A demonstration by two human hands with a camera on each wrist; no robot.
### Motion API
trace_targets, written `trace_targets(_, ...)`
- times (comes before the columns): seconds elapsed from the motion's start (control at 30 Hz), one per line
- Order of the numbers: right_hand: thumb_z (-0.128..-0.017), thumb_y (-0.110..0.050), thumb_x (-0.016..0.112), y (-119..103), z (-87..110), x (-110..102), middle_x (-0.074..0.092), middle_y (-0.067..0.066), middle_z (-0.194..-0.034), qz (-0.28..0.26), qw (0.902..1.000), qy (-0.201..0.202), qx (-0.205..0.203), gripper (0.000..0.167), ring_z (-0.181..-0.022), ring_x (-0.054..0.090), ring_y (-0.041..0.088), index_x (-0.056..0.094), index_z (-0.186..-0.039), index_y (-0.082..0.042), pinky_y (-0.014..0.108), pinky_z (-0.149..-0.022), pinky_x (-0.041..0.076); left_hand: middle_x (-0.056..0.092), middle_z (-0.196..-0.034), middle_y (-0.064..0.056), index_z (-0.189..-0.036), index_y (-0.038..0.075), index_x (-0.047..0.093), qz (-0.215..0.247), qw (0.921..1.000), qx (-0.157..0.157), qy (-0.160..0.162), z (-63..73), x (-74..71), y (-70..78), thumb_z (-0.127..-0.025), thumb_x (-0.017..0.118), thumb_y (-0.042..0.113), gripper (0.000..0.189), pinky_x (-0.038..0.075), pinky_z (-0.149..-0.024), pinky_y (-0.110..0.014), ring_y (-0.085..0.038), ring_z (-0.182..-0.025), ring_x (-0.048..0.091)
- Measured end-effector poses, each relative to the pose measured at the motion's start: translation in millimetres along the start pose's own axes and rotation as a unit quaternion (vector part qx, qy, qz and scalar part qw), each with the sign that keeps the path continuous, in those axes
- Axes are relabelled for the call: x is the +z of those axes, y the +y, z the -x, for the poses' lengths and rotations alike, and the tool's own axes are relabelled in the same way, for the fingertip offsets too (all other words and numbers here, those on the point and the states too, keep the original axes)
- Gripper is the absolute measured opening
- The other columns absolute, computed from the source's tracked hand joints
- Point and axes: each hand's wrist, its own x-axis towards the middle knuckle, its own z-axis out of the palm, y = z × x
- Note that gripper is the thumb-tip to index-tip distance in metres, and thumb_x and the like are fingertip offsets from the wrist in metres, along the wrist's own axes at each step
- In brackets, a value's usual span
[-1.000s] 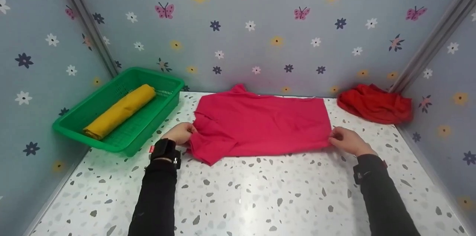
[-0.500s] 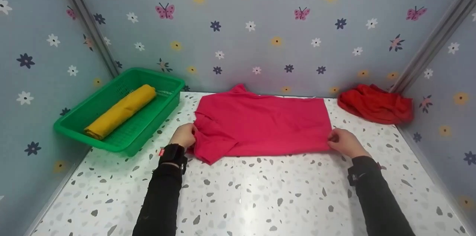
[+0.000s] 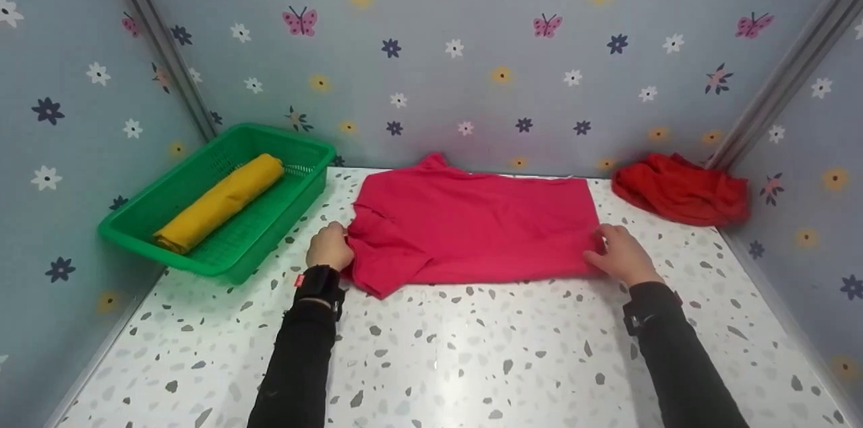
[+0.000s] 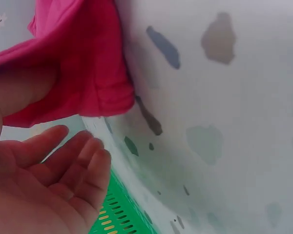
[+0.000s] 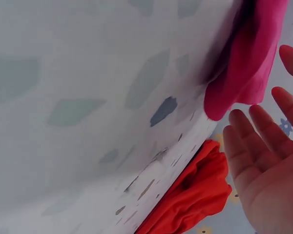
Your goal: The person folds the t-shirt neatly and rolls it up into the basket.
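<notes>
here the relaxed left hand (image 3: 330, 247) touches the pink shirt (image 3: 485, 226), the right hand (image 3: 625, 257) spread at its edge.

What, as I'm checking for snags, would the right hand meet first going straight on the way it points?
The right hand would probably meet the pink garment first, at its right end; whether the two are touching is unclear.

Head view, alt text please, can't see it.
A person's left grip and right grip at opposite ends of a pink T-shirt on a speckled table. A green basket holding a rolled yellow cloth sits left; red cloth lies right.
</notes>
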Motion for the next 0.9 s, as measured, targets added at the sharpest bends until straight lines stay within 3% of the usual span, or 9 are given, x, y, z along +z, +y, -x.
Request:
trace_targets(0.1,-0.088,-0.027,0.071,-3,0.4,4,0.051,0.033,-0.122,0.015,0.9994,-0.028,0.010,0.065,-0.114,0.051,0.048,0.045,-0.136,0.008,0.061,-0.098,0.041,0.062,-0.111,-0.028,-0.111,-0.007,0.058,0.005,0.9998,-0.009,-0.016,0.0,3.0,-2.0,-0.086,0.052,0.005,0.028,0.047,-0.090,-0.055,-0.047,-0.106,0.058)
trace_targets(0.2,-0.087,-0.027,0.073,-6,0.8,8,0.054,0.034,-0.120,0.032,0.9983,-0.046,0.018,0.067,-0.113,0.052,0.049,0.045,-0.136,0.010,0.060,-0.097,0.041,0.063,-0.111,-0.027,-0.109,-0.007,0.060,0.000,0.9996,-0.003,-0.028,0.7,5.0,-2.8,-0.086,0.052,0.005,0.026,0.048,-0.090,-0.054,-0.045,-0.105,0.060)
trace_targets(0.53,-0.086,-0.013,0.069,-17,10.2,12,0.065,0.015,-0.090,0.079,0.9942,-0.073,-0.008,0.028,-0.087,0.062,0.033,0.061,-0.107,0.005,0.052,-0.081,0.050,0.066,-0.091,-0.016,-0.090,0.001,0.065,-0.040,0.9959,0.027,-0.077,12.6,-2.5,0.5,-0.078,0.058,0.001,0.014,0.050,-0.074,-0.046,-0.031,-0.082,0.061)
trace_targets(0.9,-0.082,-0.011,0.071,-23,40.8,9,0.058,0.001,-0.075,0.094,0.9893,-0.096,-0.057,0.013,-0.072,0.055,0.021,0.067,-0.093,-0.005,0.044,-0.070,0.048,0.059,-0.074,-0.005,-0.074,0.010,0.063,-0.048,0.9892,0.077,-0.115,40.8,-16.3,-15.4,-0.079,0.061,0.005,0.007,0.047,-0.065,-0.039,-0.023,-0.072,0.055)
